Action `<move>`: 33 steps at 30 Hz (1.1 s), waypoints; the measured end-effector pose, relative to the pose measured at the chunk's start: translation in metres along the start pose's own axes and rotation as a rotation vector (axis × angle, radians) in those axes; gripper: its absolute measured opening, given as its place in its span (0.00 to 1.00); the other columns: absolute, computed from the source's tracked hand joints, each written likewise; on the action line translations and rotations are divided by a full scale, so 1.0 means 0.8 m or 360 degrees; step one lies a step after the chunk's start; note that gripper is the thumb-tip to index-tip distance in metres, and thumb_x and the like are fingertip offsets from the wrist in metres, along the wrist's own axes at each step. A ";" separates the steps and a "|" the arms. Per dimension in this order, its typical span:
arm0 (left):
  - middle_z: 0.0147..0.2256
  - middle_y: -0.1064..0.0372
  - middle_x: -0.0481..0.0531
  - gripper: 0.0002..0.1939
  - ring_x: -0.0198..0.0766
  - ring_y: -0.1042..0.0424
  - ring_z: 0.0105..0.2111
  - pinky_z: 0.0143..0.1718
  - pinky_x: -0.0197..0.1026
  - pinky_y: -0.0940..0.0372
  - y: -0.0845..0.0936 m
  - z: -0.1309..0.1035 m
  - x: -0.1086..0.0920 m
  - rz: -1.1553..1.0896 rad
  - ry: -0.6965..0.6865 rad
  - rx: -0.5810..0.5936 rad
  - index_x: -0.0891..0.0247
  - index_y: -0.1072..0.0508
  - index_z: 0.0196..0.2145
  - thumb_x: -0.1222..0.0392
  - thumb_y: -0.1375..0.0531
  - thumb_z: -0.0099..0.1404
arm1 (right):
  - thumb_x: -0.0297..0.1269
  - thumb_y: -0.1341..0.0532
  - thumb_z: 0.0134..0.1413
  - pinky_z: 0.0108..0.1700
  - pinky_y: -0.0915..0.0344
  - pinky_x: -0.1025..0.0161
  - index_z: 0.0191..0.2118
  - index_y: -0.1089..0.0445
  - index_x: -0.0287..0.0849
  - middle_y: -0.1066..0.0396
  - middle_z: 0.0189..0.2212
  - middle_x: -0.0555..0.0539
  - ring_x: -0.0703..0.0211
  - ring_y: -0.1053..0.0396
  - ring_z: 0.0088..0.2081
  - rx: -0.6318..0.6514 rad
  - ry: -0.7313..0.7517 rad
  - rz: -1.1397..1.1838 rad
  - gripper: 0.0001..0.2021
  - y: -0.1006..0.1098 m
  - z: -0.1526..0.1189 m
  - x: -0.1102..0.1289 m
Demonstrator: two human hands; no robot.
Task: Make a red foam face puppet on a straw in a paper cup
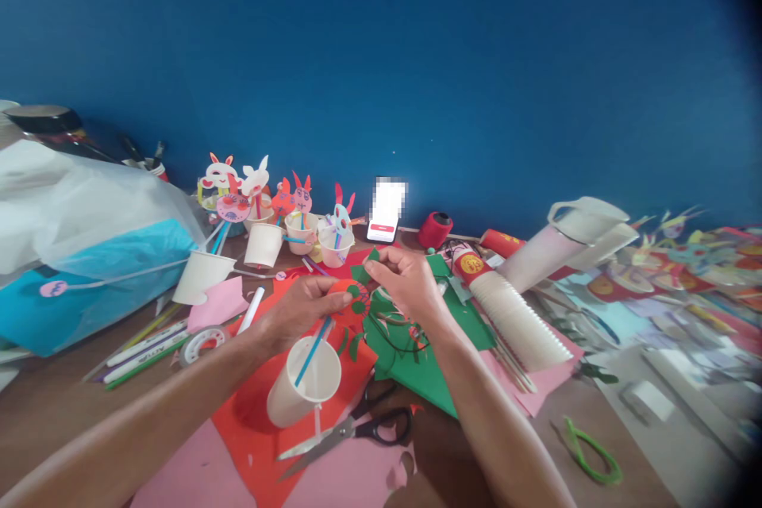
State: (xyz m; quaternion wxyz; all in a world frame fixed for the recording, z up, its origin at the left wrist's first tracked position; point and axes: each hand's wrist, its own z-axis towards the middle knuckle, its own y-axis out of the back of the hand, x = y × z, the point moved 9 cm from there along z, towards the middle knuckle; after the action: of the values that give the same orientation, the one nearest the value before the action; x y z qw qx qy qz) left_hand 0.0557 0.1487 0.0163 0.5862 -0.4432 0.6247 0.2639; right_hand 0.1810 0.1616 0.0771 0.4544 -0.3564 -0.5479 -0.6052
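Between the thumb and fingers of my left hand (298,309) is a red paper cutout (344,317) with green pieces on its front. Just below it, a blue straw (313,351) leans in a white paper cup (282,393); I cannot tell whether the straw is joined to the cutout. My right hand (408,279) is closed in a pinch on a small green paper piece (373,256), slightly above and right of the cutout. Scissors (345,432) with black handles lie partly open in front of the cup, over red paper (238,421) and pink paper (196,468).
Green sheets (417,381) lie under my right forearm. Behind stand cups with paper animal faces (342,222) and a lit phone (382,210). Stacked cups (517,317) and a pitcher (553,246) are right; markers (146,349), a tape roll (202,345) and a plastic bag (101,198) left.
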 end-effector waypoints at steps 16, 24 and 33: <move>0.27 0.26 0.51 0.09 0.35 0.29 0.27 0.30 0.37 0.36 -0.002 0.001 -0.006 -0.0026 -0.0039 0.0008 0.67 0.28 0.32 0.59 0.38 0.54 | 0.45 0.44 0.50 0.22 0.50 0.70 0.24 0.36 0.40 0.43 0.17 0.55 0.68 0.48 0.20 0.0027 0.0090 -0.0104 0.13 -0.011 -0.005 0.003; 0.24 0.27 0.48 0.08 0.34 0.29 0.25 0.29 0.36 0.37 0.001 0.002 -0.002 -0.0065 -0.0010 -0.0021 0.66 0.27 0.33 0.60 0.38 0.54 | 0.44 0.45 0.50 0.22 0.50 0.70 0.27 0.36 0.40 0.44 0.18 0.55 0.69 0.48 0.21 0.0082 0.0076 -0.0003 0.12 -0.017 -0.006 0.004; 0.23 0.29 0.47 0.07 0.32 0.32 0.24 0.28 0.34 0.39 0.005 0.002 -0.012 -0.0048 -0.0103 -0.0086 0.66 0.27 0.30 0.60 0.39 0.54 | 0.41 0.43 0.48 0.26 0.47 0.70 0.23 0.37 0.40 0.40 0.18 0.54 0.68 0.44 0.22 0.0106 0.0178 -0.0356 0.11 -0.019 -0.007 0.012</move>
State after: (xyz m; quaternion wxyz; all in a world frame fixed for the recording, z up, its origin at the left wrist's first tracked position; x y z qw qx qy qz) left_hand 0.0519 0.1542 0.0249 0.5977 -0.4594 0.5915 0.2860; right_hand 0.1637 0.1542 0.0804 0.4254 -0.2436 -0.5779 -0.6525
